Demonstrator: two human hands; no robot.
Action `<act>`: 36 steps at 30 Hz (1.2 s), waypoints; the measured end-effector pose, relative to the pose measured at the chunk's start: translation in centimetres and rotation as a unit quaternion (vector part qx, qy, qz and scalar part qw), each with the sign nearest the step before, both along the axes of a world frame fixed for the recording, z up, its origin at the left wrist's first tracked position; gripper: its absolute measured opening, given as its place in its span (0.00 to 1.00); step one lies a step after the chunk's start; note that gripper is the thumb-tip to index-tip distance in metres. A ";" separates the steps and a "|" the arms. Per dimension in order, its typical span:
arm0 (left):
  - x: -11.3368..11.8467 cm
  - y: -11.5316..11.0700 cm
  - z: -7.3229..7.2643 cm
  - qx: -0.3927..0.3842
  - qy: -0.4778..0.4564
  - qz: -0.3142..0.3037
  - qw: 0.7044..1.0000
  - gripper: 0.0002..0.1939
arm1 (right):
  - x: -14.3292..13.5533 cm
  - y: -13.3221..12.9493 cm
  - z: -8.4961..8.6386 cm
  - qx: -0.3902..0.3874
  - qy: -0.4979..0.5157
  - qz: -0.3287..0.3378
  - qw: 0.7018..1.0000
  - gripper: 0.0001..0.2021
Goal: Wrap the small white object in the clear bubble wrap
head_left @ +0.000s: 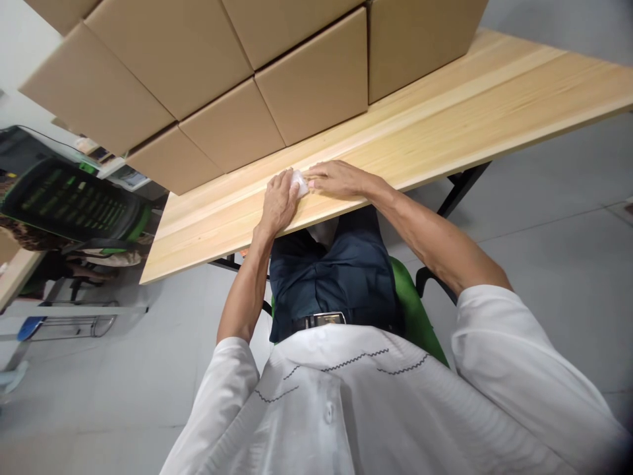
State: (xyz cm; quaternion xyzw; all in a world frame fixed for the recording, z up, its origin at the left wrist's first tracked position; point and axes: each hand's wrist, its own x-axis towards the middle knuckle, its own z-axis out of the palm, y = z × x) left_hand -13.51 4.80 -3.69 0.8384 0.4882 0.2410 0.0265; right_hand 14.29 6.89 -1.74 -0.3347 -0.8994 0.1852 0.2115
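A small white, crumpled-looking piece [299,183], perhaps paper or thin plastic, lies on the wooden tabletop [395,152] near its front edge. My left hand [281,200] rests over its left side, with the thumb and fingers closed on it. From the right, my right hand [340,178] reaches its right edge, fingers bent and pinched together there. What exactly the piece is cannot be made out, as the fingers cover part of it.
Stacked brown cardboard boxes [316,79] stand along the back of the table like a wall. To the left are a black and green mesh office chair [79,204] and part of another person. I sit on a green chair [413,310] close to the table edge.
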 end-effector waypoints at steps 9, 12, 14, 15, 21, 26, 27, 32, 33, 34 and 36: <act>-0.3 0.2 -0.2 -0.004 -0.014 -0.011 1.000 0.55 | -1.2 0.5 -1.6 0.042 -0.082 -0.027 0.995 0.43; -0.4 0.2 -0.2 -0.012 -0.014 -0.010 1.000 0.56 | -1.1 0.6 -1.9 0.054 -0.073 -0.026 0.996 0.41; -0.4 0.3 -0.3 -0.016 -0.016 -0.011 1.000 0.56 | -1.0 0.5 -1.9 0.051 -0.068 -0.032 0.996 0.42; -0.4 0.3 -0.3 -0.016 -0.019 -0.012 1.000 0.55 | -1.0 0.4 -1.8 0.048 -0.066 -0.033 0.996 0.42; -0.5 0.5 -0.4 -0.023 -0.023 -0.012 0.999 0.55 | -0.9 0.0 -1.4 0.026 -0.047 -0.040 0.998 0.44; -0.2 0.1 0.0 -0.023 -0.013 -0.007 1.000 0.56 | -0.7 -0.4 -0.9 0.021 -0.045 -0.024 0.999 0.39; -0.1 0.0 0.1 -0.023 -0.011 -0.006 1.000 0.56 | -0.7 -0.5 -0.8 0.023 -0.044 -0.022 0.999 0.38; 0.2 -0.3 0.4 -0.022 -0.014 -0.004 1.000 0.55 | -0.6 -0.1 -1.1 0.039 -0.052 -0.016 0.998 0.38; 0.2 -0.3 0.4 -0.023 -0.015 -0.004 1.000 0.55 | -0.6 0.0 -1.2 0.040 -0.057 -0.013 0.997 0.39; 0.2 -0.3 0.4 -0.024 -0.015 -0.003 1.000 0.55 | -0.7 0.1 -1.3 0.042 -0.063 -0.011 0.997 0.39; 0.2 -0.3 0.4 -0.028 -0.012 -0.002 1.000 0.55 | -0.7 0.3 -1.4 0.042 -0.077 -0.006 0.996 0.40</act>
